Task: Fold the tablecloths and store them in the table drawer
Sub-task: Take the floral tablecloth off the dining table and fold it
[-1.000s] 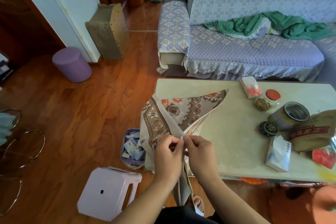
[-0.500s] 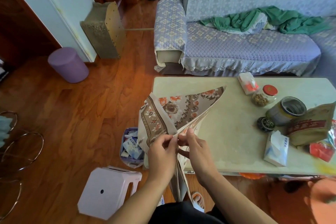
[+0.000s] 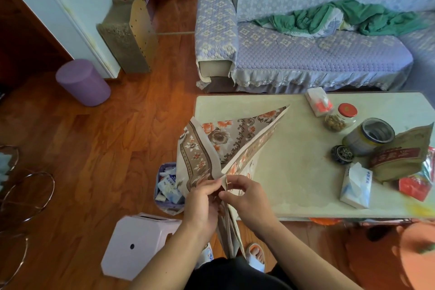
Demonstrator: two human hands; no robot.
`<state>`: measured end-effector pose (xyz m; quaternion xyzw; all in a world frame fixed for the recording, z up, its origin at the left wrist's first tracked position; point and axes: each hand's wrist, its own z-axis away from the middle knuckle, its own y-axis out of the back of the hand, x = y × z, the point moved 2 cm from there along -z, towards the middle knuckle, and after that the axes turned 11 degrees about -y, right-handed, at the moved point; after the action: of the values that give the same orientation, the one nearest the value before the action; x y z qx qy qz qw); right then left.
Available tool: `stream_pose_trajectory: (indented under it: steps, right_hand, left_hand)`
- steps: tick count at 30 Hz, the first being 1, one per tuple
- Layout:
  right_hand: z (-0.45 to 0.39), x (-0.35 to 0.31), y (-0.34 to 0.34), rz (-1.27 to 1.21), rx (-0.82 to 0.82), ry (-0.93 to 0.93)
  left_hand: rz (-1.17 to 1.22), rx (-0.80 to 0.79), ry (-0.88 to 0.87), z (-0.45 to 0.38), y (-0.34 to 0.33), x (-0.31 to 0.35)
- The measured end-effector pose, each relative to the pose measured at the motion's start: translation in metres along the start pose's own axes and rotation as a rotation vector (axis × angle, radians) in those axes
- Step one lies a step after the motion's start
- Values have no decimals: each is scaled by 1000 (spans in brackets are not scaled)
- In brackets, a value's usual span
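we see a purple quilted sofa (image 3: 306, 54) along the far side, a green blanket (image 3: 341, 16) rumpled on its seat. in front of it stands the pale surface (image 3: 294, 160), its right part crowded with a tin can (image 3: 367, 136), a red-lidded jar (image 3: 341, 116), two tissue packs (image 3: 356, 187) and a brown bag (image 3: 400, 158). on the wooden floor (image 3: 94, 148) to the left stand a purple cylinder stool (image 3: 82, 82), a pale square stool (image 3: 138, 245) near our knees, and a small bin (image 3: 168, 186) full of wrappers beside the surface's near left corner.

the floral tablecloth (image 3: 211, 146) is held up over that corner, folded into a long point that reaches out above the surface, with the rest hanging down past the edge toward the floor. our left hand (image 3: 201, 205) and right hand (image 3: 249, 198) are close together, fingertips almost touching, each pinching the cloth's gathered edges where the layers meet.
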<state>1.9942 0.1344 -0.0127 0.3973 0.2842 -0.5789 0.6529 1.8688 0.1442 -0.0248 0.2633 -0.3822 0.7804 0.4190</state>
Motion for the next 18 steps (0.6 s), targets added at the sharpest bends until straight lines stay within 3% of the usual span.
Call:
stream_pose_trajectory:
  steps: [13,18]
  right_hand:
    - [-4,-2,6,-182,-99,-40]
    - [-6,0,4,-229,-115,-45]
  left_hand:
    - [-83,-89,-115,4,-4,-1]
    - [-239,-70,-219,2,-6,0]
